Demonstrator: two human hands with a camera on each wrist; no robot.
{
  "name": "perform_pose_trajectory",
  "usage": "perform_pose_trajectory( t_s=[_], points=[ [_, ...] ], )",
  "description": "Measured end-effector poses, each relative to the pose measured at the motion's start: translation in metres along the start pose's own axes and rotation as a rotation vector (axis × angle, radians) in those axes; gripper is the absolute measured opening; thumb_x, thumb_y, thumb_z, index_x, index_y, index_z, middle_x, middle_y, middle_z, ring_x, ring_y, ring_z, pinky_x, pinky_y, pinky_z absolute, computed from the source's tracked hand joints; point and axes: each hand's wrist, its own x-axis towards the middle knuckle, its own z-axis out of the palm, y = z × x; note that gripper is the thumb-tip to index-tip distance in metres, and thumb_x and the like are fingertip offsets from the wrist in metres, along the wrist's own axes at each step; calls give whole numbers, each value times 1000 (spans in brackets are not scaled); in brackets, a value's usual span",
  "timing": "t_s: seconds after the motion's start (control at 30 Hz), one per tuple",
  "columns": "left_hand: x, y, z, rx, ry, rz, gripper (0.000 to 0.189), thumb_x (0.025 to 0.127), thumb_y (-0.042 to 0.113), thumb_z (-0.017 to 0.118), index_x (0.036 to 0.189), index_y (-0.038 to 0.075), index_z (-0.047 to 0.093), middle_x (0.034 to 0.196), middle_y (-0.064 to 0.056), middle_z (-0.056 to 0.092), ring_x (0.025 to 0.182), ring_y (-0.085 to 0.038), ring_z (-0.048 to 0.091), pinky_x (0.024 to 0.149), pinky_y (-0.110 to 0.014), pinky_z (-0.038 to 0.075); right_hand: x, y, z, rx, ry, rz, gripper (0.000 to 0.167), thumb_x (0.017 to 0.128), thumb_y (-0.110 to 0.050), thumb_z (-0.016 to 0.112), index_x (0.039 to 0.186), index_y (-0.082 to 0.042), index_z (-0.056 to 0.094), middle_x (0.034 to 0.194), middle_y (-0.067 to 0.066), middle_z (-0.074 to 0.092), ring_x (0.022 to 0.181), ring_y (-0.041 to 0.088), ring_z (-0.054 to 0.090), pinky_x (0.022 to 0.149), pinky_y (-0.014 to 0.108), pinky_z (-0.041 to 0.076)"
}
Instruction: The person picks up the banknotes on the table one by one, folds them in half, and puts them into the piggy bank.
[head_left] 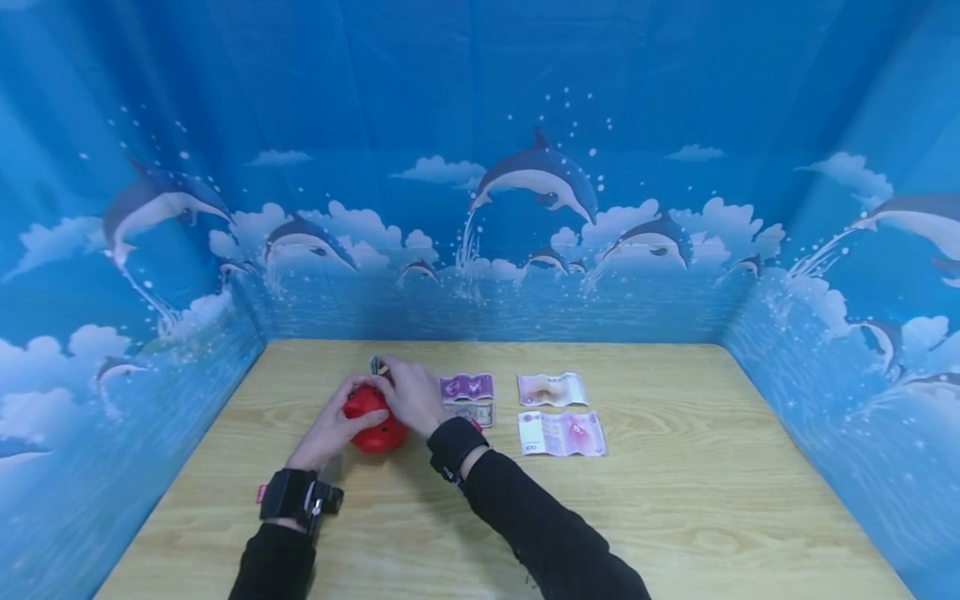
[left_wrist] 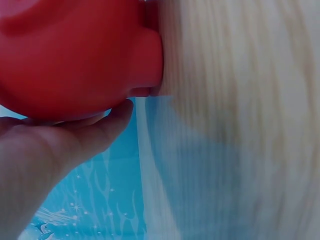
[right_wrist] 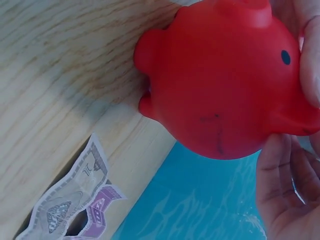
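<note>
A red piggy bank (head_left: 384, 437) stands on the table's left half, its snout toward the person. My left hand (head_left: 334, 423) holds it from the left side, thumb laid across its head. In the left wrist view, the piggy bank's red body (left_wrist: 75, 60) fills the upper left and a finger rests along its side. At the piggy bank's far top, my right hand (head_left: 411, 395) pinches a small dark strip (head_left: 376, 364), which looks like a folded banknote. The right wrist view shows the piggy bank (right_wrist: 215, 80) up close; fingers partly hide its head there.
Right of the hands lie a purple banknote (head_left: 467, 387) and a grey banknote (head_left: 480, 414), partly behind the right wrist. Two more creased notes, a pale one (head_left: 552, 389) and a pink one (head_left: 562, 433), lie farther right. A blue dolphin-print curtain (head_left: 480, 300) surrounds the wooden table (head_left: 697, 500).
</note>
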Motion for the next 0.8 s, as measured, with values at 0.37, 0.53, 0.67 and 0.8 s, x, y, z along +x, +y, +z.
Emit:
perform_pose_trajectory(
  t_s=[0.37, 0.53, 0.67, 0.8],
  points=[
    [3, 2, 2, 17, 16, -37, 76, 83, 42, 76, 143, 26, 33, 150, -7, 37, 137, -32, 37, 106, -55, 39, 3, 3, 1, -5, -41, 16, 16, 98, -30, 61, 103, -16, 68, 81, -6, 62, 68, 4, 53, 55, 16, 39],
    [3, 3, 3, 10, 13, -56, 80, 83, 38, 77, 146, 26, 29, 152, -9, 35, 138, -34, 36, 107, -57, 38, 2, 5, 3, 40, -41, 33, 14, 97, -28, 62, 102, -15, 68, 80, -8, 59, 69, 5, 52, 56, 16, 40],
    [5, 2, 3, 6, 12, -56, 86, 83, 38, 77, 151, 27, 27, 153, -10, 36, 138, -34, 36, 108, -56, 37, 1, 5, 4, 63, -41, 33, 13, 96, -26, 63, 103, -15, 68, 81, -7, 60, 71, 5, 52, 58, 16, 41],
    [4, -1, 3, 11, 29, -63, 89, 83, 35, 78, 154, 26, 25, 152, -11, 37, 136, -34, 38, 107, -54, 39, 0, 3, 6, 65, -49, 23, 15, 96, -26, 64, 105, -14, 69, 87, -5, 64, 76, 4, 54, 63, 15, 43]
  ],
)
